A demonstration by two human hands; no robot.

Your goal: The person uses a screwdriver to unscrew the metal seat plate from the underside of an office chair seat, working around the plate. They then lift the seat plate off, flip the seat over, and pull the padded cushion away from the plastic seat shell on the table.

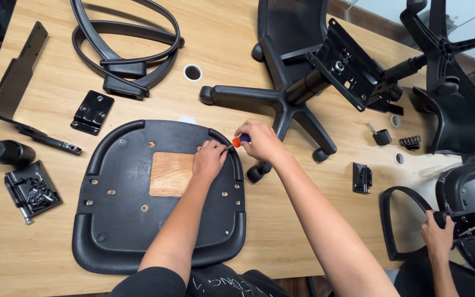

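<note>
A black chair seat base lies upside down on the wooden table, with a bare wood patch in its middle. My left hand rests on the seat near its upper right edge, fingertips pinched at a small hole. My right hand grips a screwdriver with an orange and blue handle, its thin shaft pointing left to where the left fingertips are. Whether a screw sits under the tip is hidden.
A black five-star chair base with its mechanism plate lies behind the hands. Two armrests are at the back, a bracket plate, an L-shaped bar, a cylinder and a bag of screws at left. Another person's hand works at right.
</note>
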